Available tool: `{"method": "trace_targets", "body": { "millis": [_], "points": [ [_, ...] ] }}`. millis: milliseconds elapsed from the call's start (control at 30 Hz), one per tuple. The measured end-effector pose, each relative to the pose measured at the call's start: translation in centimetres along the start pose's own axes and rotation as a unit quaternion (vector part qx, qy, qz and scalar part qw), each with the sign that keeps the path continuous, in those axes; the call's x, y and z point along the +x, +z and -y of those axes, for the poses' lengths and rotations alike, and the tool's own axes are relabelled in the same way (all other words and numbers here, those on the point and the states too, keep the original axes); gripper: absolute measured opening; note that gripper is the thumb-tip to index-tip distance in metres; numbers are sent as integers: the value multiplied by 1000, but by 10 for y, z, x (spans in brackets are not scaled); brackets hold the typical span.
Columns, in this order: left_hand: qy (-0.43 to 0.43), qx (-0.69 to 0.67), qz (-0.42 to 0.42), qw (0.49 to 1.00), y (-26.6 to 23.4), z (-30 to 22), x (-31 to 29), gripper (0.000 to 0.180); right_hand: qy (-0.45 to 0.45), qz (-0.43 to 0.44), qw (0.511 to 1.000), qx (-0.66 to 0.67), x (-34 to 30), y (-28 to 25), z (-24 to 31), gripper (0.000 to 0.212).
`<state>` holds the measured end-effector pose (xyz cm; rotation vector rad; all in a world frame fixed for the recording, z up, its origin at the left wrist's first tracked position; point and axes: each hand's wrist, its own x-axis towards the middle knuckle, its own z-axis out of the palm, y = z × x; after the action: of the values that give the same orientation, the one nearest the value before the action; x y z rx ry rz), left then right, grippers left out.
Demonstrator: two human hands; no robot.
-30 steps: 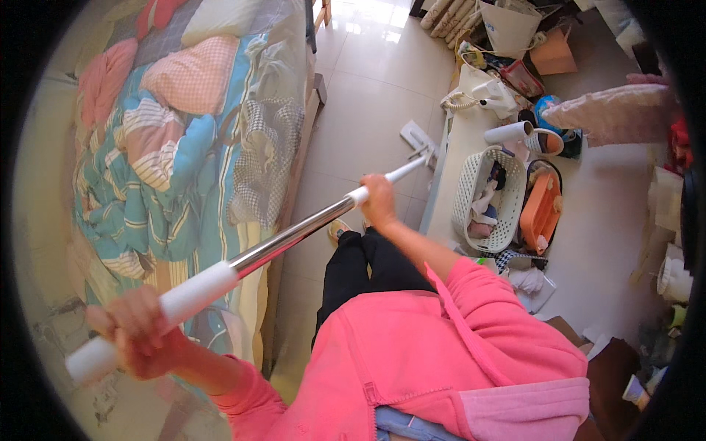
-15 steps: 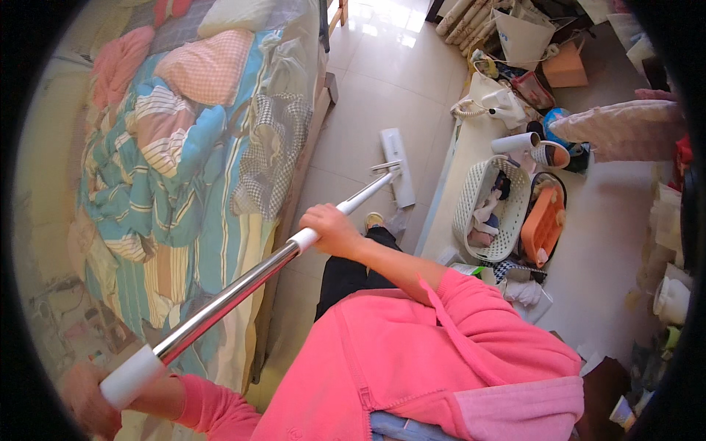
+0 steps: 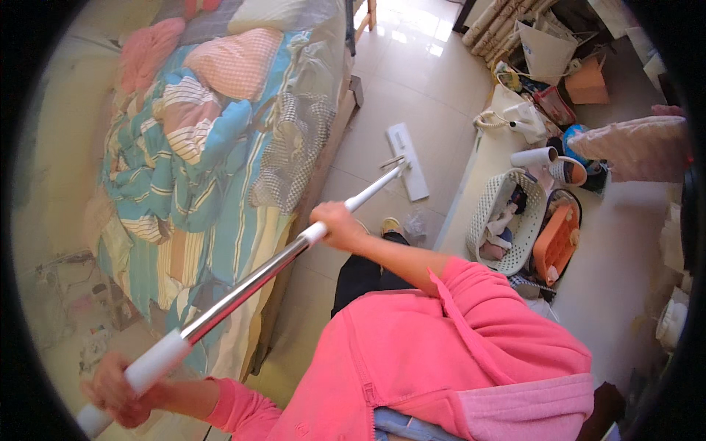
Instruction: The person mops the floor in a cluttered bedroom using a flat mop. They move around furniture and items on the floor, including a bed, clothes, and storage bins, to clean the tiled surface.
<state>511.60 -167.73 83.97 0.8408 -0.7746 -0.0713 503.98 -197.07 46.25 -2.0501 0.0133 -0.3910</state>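
A flat mop runs diagonally across the view, its shiny metal pole [image 3: 254, 283] ending in a white rectangular head [image 3: 408, 163] flat on the tiled floor. My right hand [image 3: 338, 226] is closed around the pole's white middle collar. Lower left, my left hand [image 3: 118, 388] wraps the thick white grip [image 3: 158, 360] near the pole's top end, part of which sticks out past the fist. One of my shoes [image 3: 392, 225] shows just short of the mop head, beside a crumpled clear plastic bag [image 3: 415, 226].
On the left stands a bed [image 3: 220, 250] with rumpled striped bedding, its wooden side edge close to the pole. To the right, a low white ledge [image 3: 465, 187] holds a white laundry basket [image 3: 478, 228] with clothes, an orange basket [image 3: 555, 246] and a hair dryer [image 3: 522, 121].
The whole view has shifted, so the room appears farther right. Against the floor, the mop head has slid slightly away from me. Both hands keep their hold on the pole.
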Motion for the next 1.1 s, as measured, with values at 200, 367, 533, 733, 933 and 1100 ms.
{"method": "trace_targets", "body": {
  "millis": [200,367,533,733,933,1100],
  "points": [
    [162,232,-111,953,20,-71,-25,22,-85,140,983,88,3,10,41,21],
    [53,160,-28,985,41,-30,-44,21,-64,115,991,34,10,-13,7,24],
    [10,256,-101,961,54,11,-66,20,-40,95,995,-15,14,-6,-35,22],
    [105,265,-94,954,75,-18,-58,3,-47,234,970,45,-5,3,11,16],
    [68,185,2,980,61,-51,-70,23,-83,170,981,53,5,-2,22,17],
    [55,285,1,957,66,-4,-70,23,-107,153,982,25,48,11,-19,20]
  ]
}}
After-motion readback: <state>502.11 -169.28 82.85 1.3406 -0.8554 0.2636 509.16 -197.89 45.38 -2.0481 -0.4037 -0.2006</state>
